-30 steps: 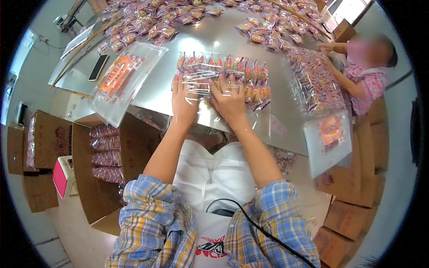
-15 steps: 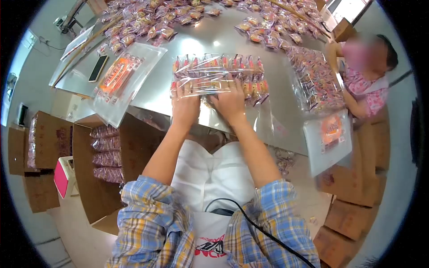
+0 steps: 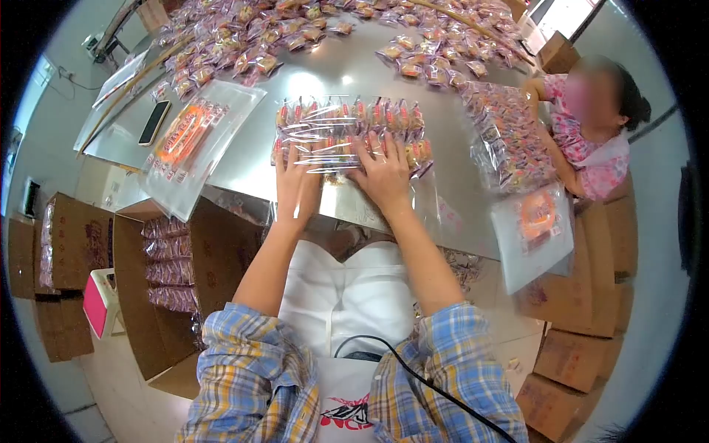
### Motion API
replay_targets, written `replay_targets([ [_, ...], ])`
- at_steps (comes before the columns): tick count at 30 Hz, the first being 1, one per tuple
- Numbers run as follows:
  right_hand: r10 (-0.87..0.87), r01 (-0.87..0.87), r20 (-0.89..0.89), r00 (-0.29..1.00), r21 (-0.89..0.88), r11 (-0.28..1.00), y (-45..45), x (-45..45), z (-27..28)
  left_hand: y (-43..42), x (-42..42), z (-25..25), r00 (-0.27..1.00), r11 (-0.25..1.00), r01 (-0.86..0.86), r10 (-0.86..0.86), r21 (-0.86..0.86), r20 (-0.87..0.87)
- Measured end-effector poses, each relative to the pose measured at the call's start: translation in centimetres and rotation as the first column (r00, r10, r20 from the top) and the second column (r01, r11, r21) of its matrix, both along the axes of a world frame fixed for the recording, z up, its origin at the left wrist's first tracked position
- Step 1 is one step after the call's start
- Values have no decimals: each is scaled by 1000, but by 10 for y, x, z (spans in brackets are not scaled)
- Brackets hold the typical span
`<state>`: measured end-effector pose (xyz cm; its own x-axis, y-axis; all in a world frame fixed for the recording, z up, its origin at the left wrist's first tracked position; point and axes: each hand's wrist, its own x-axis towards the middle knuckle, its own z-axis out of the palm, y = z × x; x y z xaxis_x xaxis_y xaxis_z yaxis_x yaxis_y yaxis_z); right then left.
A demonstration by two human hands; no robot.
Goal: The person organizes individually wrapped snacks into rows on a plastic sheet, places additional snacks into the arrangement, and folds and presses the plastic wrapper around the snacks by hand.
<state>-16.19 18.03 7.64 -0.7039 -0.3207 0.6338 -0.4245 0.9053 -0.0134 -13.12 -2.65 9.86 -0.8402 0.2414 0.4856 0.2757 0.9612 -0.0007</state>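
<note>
Two rows of small individually wrapped snack packs stand side by side on the metal table, under shiny clear plastic that looks like a bag. My left hand rests against the near row at its left, fingers stretched out and partly veiled by glare on the film. Against the same row, further right, lies my right hand, its fingers spread and thumb pointing inward. Both hands seem to be within or beneath the film; its exact edge is hard to make out. Neither hand is closed around a pack.
Loose wrapped snacks cover the table's far side. Flat printed bags and a phone lie left, more bags right. An open carton holds filled packs. A co-worker sits right beside a filled bag.
The whole view has shifted slightly. My right hand's fingers are spread a little more on the near row, and the film's folds and glare have changed. The snack rows stay in place.
</note>
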Motion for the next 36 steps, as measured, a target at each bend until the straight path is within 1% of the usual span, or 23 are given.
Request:
replay_targets([
  [2, -37, 37, 0, 999, 29, 999, -2, -1, -5, 2, 6, 4, 999, 998, -31, 29, 57, 45],
  [3, -51, 51, 0, 999, 15, 999, -4, 0, -5, 5, 9, 9, 997, 995, -47, 41, 86, 69],
  [4, -63, 63, -2, 998, 2, 998, -7, -1, -5, 7, 9, 4, 999, 987, -45, 45, 156, 5],
  [7, -82, 82, 5, 997, -9, 997, -13, 0, -8, 4, 7, -2, 997, 975, 1, 17, 224, -75],
  [8, -85, 85, 6, 996, -6, 996, -13, 0, -10, 5, 11, -3, 988, 990, -11, 32, 138, -149],
  [11, -98, 98, -1, 995, -60, 993, -16, -2, -12, 7, 7, -6, 992, 985, -61, 77, 161, -97],
  [12, -96, 96, 2, 995, -70, 993, -16, -4, -12, 5, 5, -9, 992, 981, -54, 73, 184, -99],
  [15, -90, 92, 32, 995, -85, 992, -17, -5, -11, 5, 3, -17, 983, 984, -82, 107, 158, -152],
  [16, -84, 88, 52, 995, -79, 993, -18, -3, -9, 3, 3, -17, 990, 990, -65, 80, 129, -117],
  [17, -76, 80, 65, 995, -74, 994, -18, -3, -5, 2, 4, -15, 989, 988, -50, 69, 145, -129],
  [19, -11, 24, 106, 994, -120, 992, -13, 6, 7, -2, 7, -7, 986, 985, -22, 50, 172, -159],
  [20, 23, -4, 125, 992, -145, 989, -10, 8, 11, -8, 12, -7, 990, 975, 43, -12, 220, -138],
  [21, 42, -30, 86, 995, -127, 991, -7, 8, 11, -8, 15, -1, 992, 973, 19, 10, 228, -129],
  [23, 73, -71, 18, 997, -88, 994, 0, 10, 9, -3, 23, 11, 995, 982, -94, 90, 162, 31],
  [26, 108, -96, 138, 985, -92, 991, 7, 13, 13, -12, 17, -8, 994, 993, -111, 109, 47, 30],
  [27, 122, -106, 177, 977, -94, 990, 10, 13, 13, -12, 17, 1, 988, 991, -124, 119, 47, 95],
  [28, 118, -117, 226, 967, -17, 993, 18, 10, 12, -13, 20, 7, 984, 993, -116, 110, 38, 140],
  [29, 131, -133, 221, 966, -5, 991, 22, 6, 12, -15, 21, 10, 978, 994, -105, 98, 28, 183],
  [31, 158, -167, 221, 962, 21, 986, 26, 5, 10, -22, 18, -1, 984, 991, -124, 116, 46, 138],
  [32, 159, -162, 200, 967, -3, 987, 26, 5, 8, -24, 15, -7, 986, 990, -132, 125, 55, 114],
  [34, 160, -153, 157, 975, -50, 987, 18, 13, 16, -21, 17, -9, 992, 983, -108, 98, 145, 76],
  [35, 130, -115, 139, 982, -108, 987, 12, 18, 22, -22, 16, -14, 993, 978, -109, 98, 177, 68],
  [36, 107, -88, 131, 986, -141, 986, 7, 16, 15, -21, 19, -9, 992, 978, -115, 103, 172, 73],
])
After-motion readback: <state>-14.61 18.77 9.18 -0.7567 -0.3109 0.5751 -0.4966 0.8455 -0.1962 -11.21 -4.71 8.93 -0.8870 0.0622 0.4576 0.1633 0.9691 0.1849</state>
